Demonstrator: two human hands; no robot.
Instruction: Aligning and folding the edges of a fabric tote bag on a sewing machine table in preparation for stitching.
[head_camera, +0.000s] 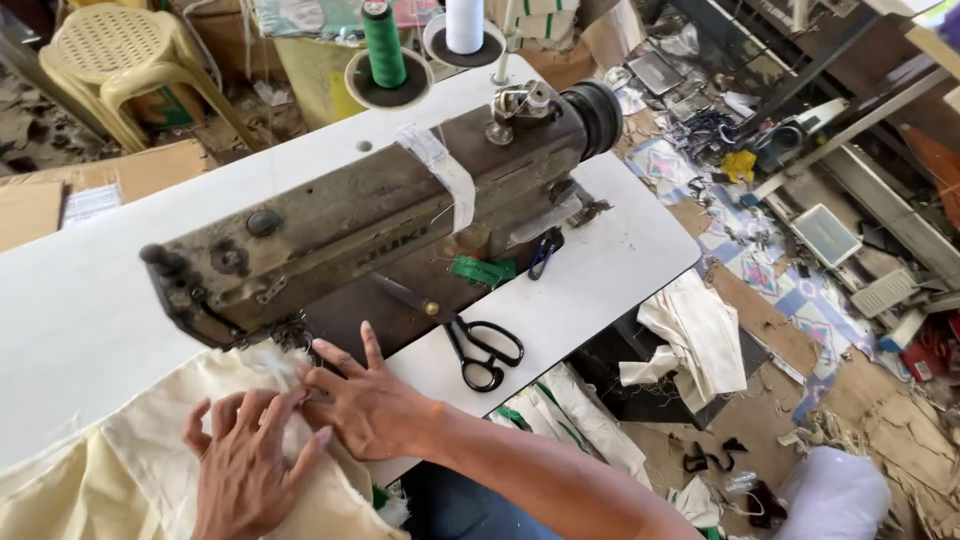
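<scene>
Cream cloth lies on the white table right at the front end of the sewing machine. Left hand and right hand both press flat on it, fingers spread. Looks light, floppy, easily bunched, so I'd hold it near the seam edge. Scissors lie just beside the machine.

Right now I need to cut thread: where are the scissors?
The black-handled scissors lie on the white table, just right of the right hand, before the sewing machine.
</scene>
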